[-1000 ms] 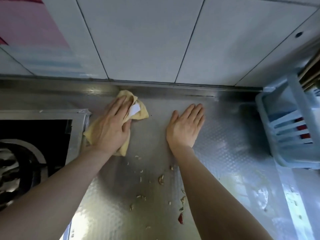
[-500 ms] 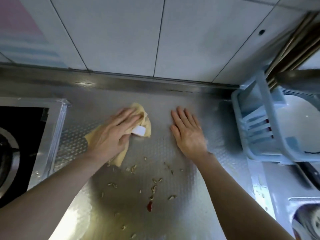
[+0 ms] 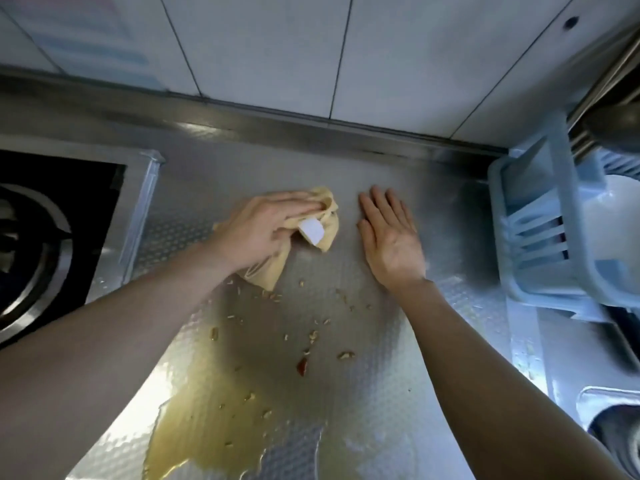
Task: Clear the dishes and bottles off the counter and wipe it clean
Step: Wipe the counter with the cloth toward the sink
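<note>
My left hand (image 3: 258,228) presses a crumpled yellow cloth (image 3: 323,230) with a white tag onto the steel counter (image 3: 450,237), near the middle. My right hand (image 3: 389,237) lies flat on the counter just right of the cloth, fingers together and pointing toward the wall, holding nothing. Several food scraps (image 3: 313,336) and a red bit (image 3: 303,367) lie scattered in front of both hands. A yellowish puddle (image 3: 207,427) spreads over the near part of the counter.
A black gas hob (image 3: 41,237) with a metal frame sits at the left. A light blue dish rack (image 3: 554,230) holding a white dish stands at the right. A sink edge (image 3: 606,420) shows at the lower right. The tiled wall (image 3: 277,57) runs behind.
My left hand has dragged the cloth away from the wall toward the counter's middle. The right hand slid nearer with it. The view shifted, bringing the puddle into sight.
</note>
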